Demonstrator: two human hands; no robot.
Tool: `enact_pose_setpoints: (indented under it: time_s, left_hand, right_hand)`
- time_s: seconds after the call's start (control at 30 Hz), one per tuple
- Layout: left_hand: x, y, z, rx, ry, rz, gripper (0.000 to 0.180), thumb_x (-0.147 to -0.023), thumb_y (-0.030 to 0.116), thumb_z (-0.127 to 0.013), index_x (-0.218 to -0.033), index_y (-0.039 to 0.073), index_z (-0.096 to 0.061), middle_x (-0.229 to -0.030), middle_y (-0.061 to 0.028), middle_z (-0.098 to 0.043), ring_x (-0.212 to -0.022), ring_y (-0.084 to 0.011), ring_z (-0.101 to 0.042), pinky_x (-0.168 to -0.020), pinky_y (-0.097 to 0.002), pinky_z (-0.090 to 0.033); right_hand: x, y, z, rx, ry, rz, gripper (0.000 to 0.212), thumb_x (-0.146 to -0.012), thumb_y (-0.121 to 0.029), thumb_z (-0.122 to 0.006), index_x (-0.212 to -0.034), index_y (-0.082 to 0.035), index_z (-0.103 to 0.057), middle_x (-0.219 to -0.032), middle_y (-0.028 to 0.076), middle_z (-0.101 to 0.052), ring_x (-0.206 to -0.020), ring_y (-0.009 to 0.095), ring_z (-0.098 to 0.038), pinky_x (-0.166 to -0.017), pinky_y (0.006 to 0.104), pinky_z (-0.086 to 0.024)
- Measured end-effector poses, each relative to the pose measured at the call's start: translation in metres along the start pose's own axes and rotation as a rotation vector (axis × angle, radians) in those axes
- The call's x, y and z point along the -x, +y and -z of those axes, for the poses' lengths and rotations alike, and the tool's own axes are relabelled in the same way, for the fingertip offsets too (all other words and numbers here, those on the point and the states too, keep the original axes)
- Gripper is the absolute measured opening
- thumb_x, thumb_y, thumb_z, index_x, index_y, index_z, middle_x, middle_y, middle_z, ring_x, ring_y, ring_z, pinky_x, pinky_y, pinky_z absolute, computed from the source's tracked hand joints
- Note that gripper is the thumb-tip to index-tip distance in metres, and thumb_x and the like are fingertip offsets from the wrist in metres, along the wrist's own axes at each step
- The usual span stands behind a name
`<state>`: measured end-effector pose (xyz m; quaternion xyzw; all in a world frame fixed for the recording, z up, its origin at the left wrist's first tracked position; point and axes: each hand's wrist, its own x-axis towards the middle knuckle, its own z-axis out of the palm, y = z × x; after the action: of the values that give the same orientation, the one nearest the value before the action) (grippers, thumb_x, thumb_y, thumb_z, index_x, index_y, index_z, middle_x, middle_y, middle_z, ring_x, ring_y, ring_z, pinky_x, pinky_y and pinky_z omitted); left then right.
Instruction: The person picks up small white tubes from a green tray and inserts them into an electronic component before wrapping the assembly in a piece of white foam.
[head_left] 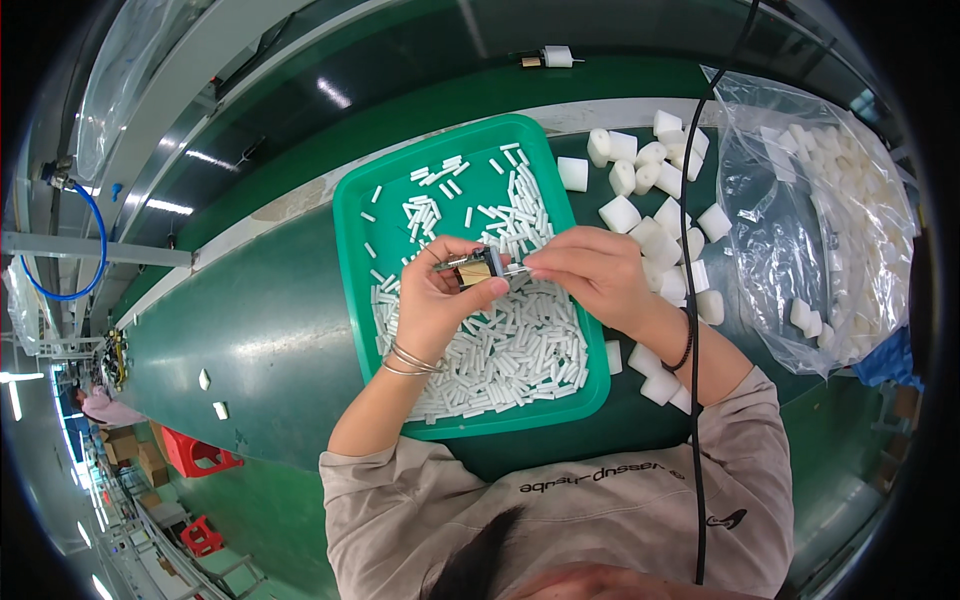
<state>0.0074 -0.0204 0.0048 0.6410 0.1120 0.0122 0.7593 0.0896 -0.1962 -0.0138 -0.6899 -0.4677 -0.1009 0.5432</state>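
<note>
My left hand (440, 295) is closed around a small gold-and-black part (474, 270), held level above the tray. At that part's right end, my right hand (600, 275) pinches a short white tube (516, 268) between thumb and fingertips. The tube seems to meet the part's end, but the fingers partly hide the contact. Below both hands lies a green tray (343, 230) holding many loose white tubes, heaped thickly toward its near side and scattered at the far side.
White foam blocks (620, 214) lie right of the tray, beside a clear plastic bag (780, 250) of similar blocks. A black cable (697, 420) hangs across the right side. A part with a white cylinder (557, 57) sits beyond the tray. Two small white pieces (220, 410) lie left.
</note>
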Motion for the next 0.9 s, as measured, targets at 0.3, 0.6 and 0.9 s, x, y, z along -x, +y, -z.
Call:
enact_pose_setpoints:
  time_s: [0.3,0.6,0.9]
  left_hand:
    - [-0.003,-0.002,0.005,-0.036,0.075,-0.034,0.032,-0.065,-0.004,-0.065,-0.093,0.001,-0.049,-0.092,-0.0185,-0.06,-0.066,-0.013,-0.056,-0.055,-0.024,-0.046]
    - [-0.005,-0.001,0.007,0.003,0.099,-0.061,0.032,-0.066,-0.003,-0.065,-0.094,0.001,-0.049,-0.094,-0.0185,-0.06,-0.068,-0.0133,-0.057,-0.057,-0.0234,-0.046]
    - [-0.006,-0.004,0.013,0.079,0.12,-0.148,0.032,-0.066,-0.004,-0.062,-0.094,0.003,-0.048,-0.099,-0.0173,-0.057,-0.075,-0.0179,-0.059,-0.064,-0.029,-0.052]
  right_hand:
    - [-0.012,0.043,0.022,0.781,0.039,-0.033,0.036,-0.07,-0.004,-0.054,-0.106,-0.002,-0.053,-0.092,0.006,-0.059,-0.082,0.022,-0.052,-0.064,0.0296,-0.045]
    - [-0.008,0.053,0.014,0.976,-0.22,-0.124,0.048,-0.069,-0.005,-0.051,-0.117,-0.004,-0.045,-0.093,0.008,-0.051,-0.08,0.02,-0.051,-0.069,0.0326,-0.037]
    - [-0.022,0.042,0.032,0.62,0.068,-0.295,0.024,-0.075,-0.003,-0.055,-0.098,-0.008,-0.049,-0.093,0.012,-0.048,-0.074,0.029,-0.055,-0.062,0.0329,-0.045]
